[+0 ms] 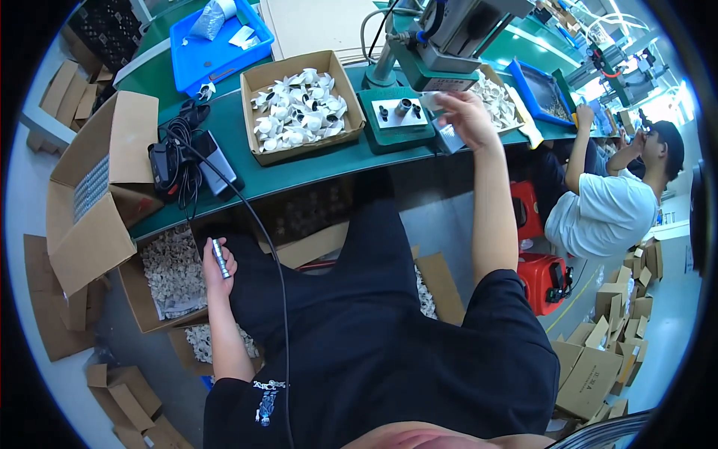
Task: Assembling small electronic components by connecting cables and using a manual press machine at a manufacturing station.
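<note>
My left hand [212, 268] is closed round a short silver metal cylinder with grooved bands [220, 258], held low by my left thigh. My right hand [470, 120] reaches over the bench at the press, its fingers pinching a small whitish part [429, 102], partly blurred. Just left of those fingers is the fixture [389, 114], a white plate on a green base with a metal collar [404, 107] standing on it. Above the fixture hangs the green press head [441, 75]. Left of the fixture stands an open cardboard box of white plastic parts [303, 112].
A blue tray [179, 63] with bags lies at the back left. Black cables and a grey power box [217, 161] lie near the bench edge. An open carton of silver cylinders [142, 127] stands left. A second parts box [493, 101] and a seated co-worker [606, 202] are right.
</note>
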Action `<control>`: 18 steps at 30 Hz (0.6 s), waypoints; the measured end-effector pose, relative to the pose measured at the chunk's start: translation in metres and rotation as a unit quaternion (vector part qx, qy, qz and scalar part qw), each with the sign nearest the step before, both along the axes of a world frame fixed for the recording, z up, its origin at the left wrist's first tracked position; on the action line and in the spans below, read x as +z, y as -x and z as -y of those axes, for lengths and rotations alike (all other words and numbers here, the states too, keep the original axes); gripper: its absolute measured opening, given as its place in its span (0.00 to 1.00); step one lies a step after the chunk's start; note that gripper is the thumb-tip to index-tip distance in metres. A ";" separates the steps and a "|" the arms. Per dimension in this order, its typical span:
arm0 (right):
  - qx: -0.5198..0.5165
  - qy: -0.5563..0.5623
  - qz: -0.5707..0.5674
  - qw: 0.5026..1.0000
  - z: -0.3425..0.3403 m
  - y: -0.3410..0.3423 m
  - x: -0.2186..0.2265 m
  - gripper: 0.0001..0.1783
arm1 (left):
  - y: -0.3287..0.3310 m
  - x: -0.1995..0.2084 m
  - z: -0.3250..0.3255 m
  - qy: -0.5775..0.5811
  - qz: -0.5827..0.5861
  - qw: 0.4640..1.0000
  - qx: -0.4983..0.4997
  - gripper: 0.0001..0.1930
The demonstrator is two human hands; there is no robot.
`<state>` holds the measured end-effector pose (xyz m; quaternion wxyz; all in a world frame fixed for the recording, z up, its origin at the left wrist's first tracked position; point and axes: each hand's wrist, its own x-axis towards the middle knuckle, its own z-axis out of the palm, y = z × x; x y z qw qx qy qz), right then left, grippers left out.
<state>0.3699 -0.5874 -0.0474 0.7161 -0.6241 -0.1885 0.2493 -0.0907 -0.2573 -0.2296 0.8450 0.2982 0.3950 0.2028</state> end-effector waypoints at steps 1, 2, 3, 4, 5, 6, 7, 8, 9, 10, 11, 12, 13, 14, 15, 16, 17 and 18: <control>0.032 0.000 -0.040 0.999 -0.008 0.007 -0.005 0.15 | 0.000 0.000 0.001 0.002 -0.001 1.000 0.000 0.18; 0.030 -0.002 -0.043 0.999 -0.014 0.011 -0.007 0.15 | 0.001 -0.001 0.001 0.000 -0.004 1.000 -0.002 0.18; 0.037 0.013 -0.046 0.998 -0.018 0.015 -0.007 0.16 | 0.003 -0.002 0.002 0.001 0.000 1.000 -0.003 0.18; 0.045 0.028 -0.050 0.997 -0.022 0.019 -0.005 0.18 | 0.005 -0.003 0.002 0.002 0.003 1.000 -0.004 0.18; 0.053 0.044 -0.053 0.996 -0.025 0.021 -0.003 0.19 | 0.006 -0.003 0.001 0.003 0.007 1.000 -0.004 0.18; 0.053 0.042 -0.055 0.996 -0.026 0.022 0.000 0.19 | 0.007 -0.002 0.001 0.002 0.005 1.000 -0.004 0.18; 0.056 0.070 -0.049 0.995 -0.027 0.022 0.004 0.19 | 0.008 0.000 0.001 0.002 0.002 1.000 0.003 0.18; 0.060 0.099 -0.043 0.992 -0.028 0.022 0.007 0.18 | 0.008 0.001 0.001 0.003 -0.002 1.000 0.010 0.18; 0.062 0.129 -0.037 0.989 -0.027 0.024 0.010 0.18 | 0.010 0.001 0.002 0.006 -0.006 1.000 0.016 0.18; 0.063 0.131 -0.041 0.989 -0.028 0.023 0.013 0.18 | 0.011 0.001 0.001 0.007 -0.009 1.000 0.016 0.18; 0.064 0.139 -0.045 0.987 -0.029 0.021 0.015 0.17 | 0.011 0.000 -0.001 0.008 -0.004 1.000 0.016 0.18; 0.065 0.148 -0.050 0.986 -0.031 0.019 0.018 0.17 | 0.011 -0.001 -0.002 0.010 0.000 1.000 0.016 0.18; 0.066 0.157 -0.055 0.984 -0.031 0.017 0.019 0.16 | 0.010 -0.001 -0.003 0.011 0.005 1.000 0.016 0.18; 0.061 0.161 -0.059 0.983 -0.031 0.017 0.022 0.16 | 0.007 -0.003 -0.003 0.016 0.002 1.000 0.011 0.18; 0.054 0.180 -0.051 0.981 -0.032 0.018 0.025 0.16 | 0.003 -0.004 -0.004 0.018 0.001 1.000 0.008 0.18; 0.049 0.195 -0.041 0.979 -0.035 0.019 0.027 0.16 | 0.000 -0.002 -0.004 0.016 0.001 1.000 0.008 0.18; 0.044 0.210 -0.032 0.976 -0.036 0.019 0.027 0.15 | -0.004 -0.001 -0.005 0.013 0.001 1.000 0.007 0.18; 0.040 0.210 -0.034 0.976 -0.037 0.017 0.025 0.15 | -0.009 -0.001 -0.006 0.013 0.000 1.000 0.002 0.18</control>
